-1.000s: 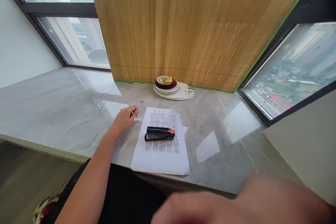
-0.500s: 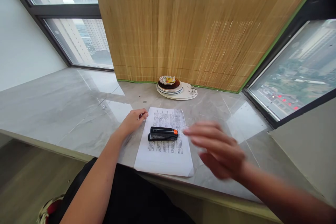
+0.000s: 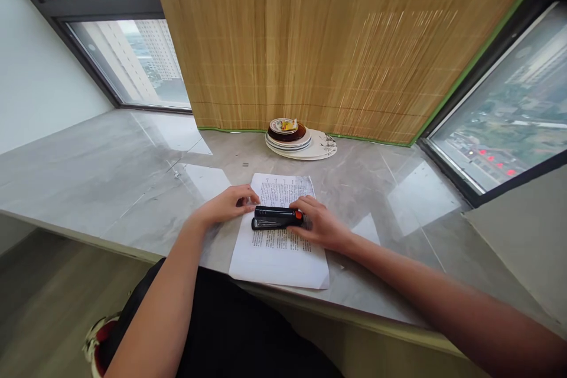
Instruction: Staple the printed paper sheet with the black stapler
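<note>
A black stapler [image 3: 270, 218] with an orange-red patch at its right end lies across a sheaf of printed paper [image 3: 280, 263]. My right hand [image 3: 316, 221] grips the right end of the stapler, fingers on the far side and thumb on the near side. At the other end, my left hand [image 3: 233, 202] hovers over the left edge of the paper with curved fingers and a gap between thumb and forefinger. Its fingertips come close to the stapler's left tip; whether they touch it I cannot tell. Both of them rest low over the ledge.
The paper lies on a grey marble-look ledge [image 3: 133, 171], its near edge close to the ledge's front. Farther back stand several stacked plates [image 3: 290, 140] with a small yellow packet [image 3: 290, 124] on top. A bamboo blind [image 3: 287, 41] hangs behind them, with windows on both sides.
My right hand has come down leftward from above the ledge and taken hold of the stapler's right end. My left hand has moved right, toward the stapler. The camera view has shifted slightly.
</note>
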`<state>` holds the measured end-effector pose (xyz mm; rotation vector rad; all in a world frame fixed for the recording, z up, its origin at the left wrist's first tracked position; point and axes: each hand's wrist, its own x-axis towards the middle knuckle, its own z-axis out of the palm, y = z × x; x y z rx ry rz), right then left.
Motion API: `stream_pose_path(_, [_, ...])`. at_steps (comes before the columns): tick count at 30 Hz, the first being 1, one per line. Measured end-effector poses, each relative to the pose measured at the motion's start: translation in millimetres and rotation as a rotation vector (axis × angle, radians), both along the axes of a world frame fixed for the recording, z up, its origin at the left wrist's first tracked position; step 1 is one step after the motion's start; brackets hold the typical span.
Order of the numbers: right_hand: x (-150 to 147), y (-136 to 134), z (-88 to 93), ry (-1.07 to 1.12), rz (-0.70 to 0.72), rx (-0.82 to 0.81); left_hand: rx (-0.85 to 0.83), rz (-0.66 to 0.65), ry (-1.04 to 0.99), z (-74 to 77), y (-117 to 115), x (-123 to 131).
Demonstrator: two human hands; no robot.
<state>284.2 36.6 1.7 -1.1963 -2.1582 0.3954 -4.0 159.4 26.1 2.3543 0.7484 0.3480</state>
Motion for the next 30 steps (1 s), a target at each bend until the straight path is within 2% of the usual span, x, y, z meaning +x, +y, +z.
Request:
stream_pose_path(8, [5.7,-0.5,-3.6,0.131,-0.173,0.066,-0.111,-0.093,0.067,3.2,0.6,-8.5])
stream_pose_path(13, [4.8,0.7,0.5,0.175,-0.215,0.02,-0.103,-0.064,0.089,3.8,-4.1,-3.6])
stream_pose_path(18, [7.2,-4.8,3.7,0.339,-0.302,0.137,-0.098,-0.057,0.118,5.5,-5.9,0.0])
stream_pose_path(22, [9.5,-3.5,-0.2,0.339,-0.264,0.13,-0.103,-0.053,0.131,6.2,-6.3,0.5])
stream_pose_path(30, [8.0,0.4,-6.3,0.198,-0.233,0.161,-0.098,-0.063,0.105,-0.1,-3.0,0.0])
